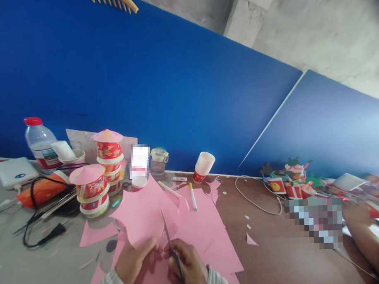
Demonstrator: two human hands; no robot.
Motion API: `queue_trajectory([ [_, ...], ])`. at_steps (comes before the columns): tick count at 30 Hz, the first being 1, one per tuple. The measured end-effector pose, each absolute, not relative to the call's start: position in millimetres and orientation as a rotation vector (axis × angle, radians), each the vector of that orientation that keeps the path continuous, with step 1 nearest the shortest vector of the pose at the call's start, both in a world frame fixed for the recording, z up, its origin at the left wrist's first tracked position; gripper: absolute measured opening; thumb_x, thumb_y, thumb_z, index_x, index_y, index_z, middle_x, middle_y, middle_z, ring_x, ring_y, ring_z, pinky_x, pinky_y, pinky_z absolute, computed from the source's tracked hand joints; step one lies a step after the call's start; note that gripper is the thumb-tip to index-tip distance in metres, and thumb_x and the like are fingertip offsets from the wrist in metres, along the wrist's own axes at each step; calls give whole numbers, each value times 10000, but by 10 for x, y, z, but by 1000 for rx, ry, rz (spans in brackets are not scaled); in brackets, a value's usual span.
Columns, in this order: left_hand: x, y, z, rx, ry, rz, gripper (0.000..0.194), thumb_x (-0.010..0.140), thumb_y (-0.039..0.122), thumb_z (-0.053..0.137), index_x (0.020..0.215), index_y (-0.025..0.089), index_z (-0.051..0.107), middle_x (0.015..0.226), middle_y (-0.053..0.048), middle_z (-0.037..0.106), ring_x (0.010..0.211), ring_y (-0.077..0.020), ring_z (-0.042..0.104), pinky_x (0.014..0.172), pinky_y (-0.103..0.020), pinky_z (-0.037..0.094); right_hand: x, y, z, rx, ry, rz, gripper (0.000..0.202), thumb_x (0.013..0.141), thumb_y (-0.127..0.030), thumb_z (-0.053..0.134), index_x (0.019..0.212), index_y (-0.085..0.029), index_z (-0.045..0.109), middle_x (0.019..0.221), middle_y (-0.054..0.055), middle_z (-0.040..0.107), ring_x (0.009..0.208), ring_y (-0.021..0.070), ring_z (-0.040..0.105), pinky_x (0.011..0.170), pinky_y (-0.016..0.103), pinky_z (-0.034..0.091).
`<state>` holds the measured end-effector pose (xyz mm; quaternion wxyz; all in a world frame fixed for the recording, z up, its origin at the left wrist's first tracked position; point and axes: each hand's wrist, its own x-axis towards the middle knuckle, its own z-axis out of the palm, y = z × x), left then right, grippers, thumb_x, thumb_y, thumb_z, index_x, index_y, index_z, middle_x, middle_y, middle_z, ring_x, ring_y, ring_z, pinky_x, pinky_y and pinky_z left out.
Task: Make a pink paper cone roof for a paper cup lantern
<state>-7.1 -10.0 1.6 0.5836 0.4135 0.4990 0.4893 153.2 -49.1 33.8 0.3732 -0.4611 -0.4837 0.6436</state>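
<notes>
My left hand (133, 258) is closed on the edge of a sheet of pink paper (142, 216), thumb on top. In my right hand (189, 260) is a pair of scissors (167, 229), its dark handle gripped and its blades pointing away from me beside the sheet. Whether the blades are apart is hard to tell. Under both hands lie more pink sheets (208, 232). A marker with a yellow cap (193, 197) and another slim pen (169, 188) rest on the paper. A white glue stick (179, 179) lies just beyond.
Left stand paper-cup towers with pink cone roofs (88, 175), a bottle (42, 143), a power bank (16, 173) and a black plug (57, 232). Stacked cups (204, 164) and a lidded jar (159, 159) stand near the blue partition (175, 84). Another person's arm (363, 227) is at right.
</notes>
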Motion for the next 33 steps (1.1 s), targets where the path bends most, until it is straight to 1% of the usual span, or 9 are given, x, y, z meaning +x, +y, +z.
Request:
queue_trajectory([
  [6,-110,-87,-30,937,1159,1130,347,427,542,647,403,205,567,343,29,558,312,-122,454,324,-244,366,1537,-493,318,-1175,-1257,1654,185,677,-202,565,859,-171,573,423,-98,482,344,73,445,363,158,376],
  [11,-109,-84,-61,888,1134,1126,322,435,510,658,411,201,571,346,31,556,307,-118,447,323,-242,350,1521,-508,411,-1208,-1241,1652,188,666,-214,561,848,-168,571,408,-101,466,333,73,430,350,156,348],
  [15,-96,-87,-65,808,1115,1158,294,415,478,674,408,205,565,343,47,538,316,-117,451,308,-232,331,1505,-518,470,-1223,-1223,1654,186,656,-220,563,832,-160,572,411,-99,463,337,72,426,358,160,350],
  [21,-46,-100,88,695,1078,1204,253,364,415,688,368,204,548,319,65,512,285,-91,428,311,-227,348,1512,-505,394,-1188,-1227,1668,182,658,-217,578,834,-169,572,400,-106,456,335,79,433,369,171,369],
  [24,-14,-116,222,633,1074,1226,234,326,376,686,340,198,534,314,62,511,264,-70,399,286,-209,335,1511,-508,398,-1190,-1219,1678,180,657,-214,585,831,-168,576,415,-98,472,339,78,436,369,167,362],
  [26,5,-126,304,596,1075,1236,223,300,348,683,324,195,522,299,58,505,251,-63,379,290,-215,360,1509,-514,422,-1205,-1209,1678,187,659,-221,583,839,-169,577,425,-96,475,338,75,431,365,164,358],
  [29,24,-137,392,539,1077,1251,216,262,313,681,344,203,515,293,74,490,253,-63,375,343,-248,435,1506,-518,459,-1225,-1211,1668,191,655,-228,578,836,-167,579,414,-104,456,338,76,428,365,163,355],
  [33,29,-141,436,507,1070,1248,229,254,308,682,344,214,494,285,87,468,255,-65,369,316,-246,433,1504,-515,472,-1224,-1222,1676,195,643,-224,585,829,-164,579,399,-102,467,341,80,432,370,165,357],
])
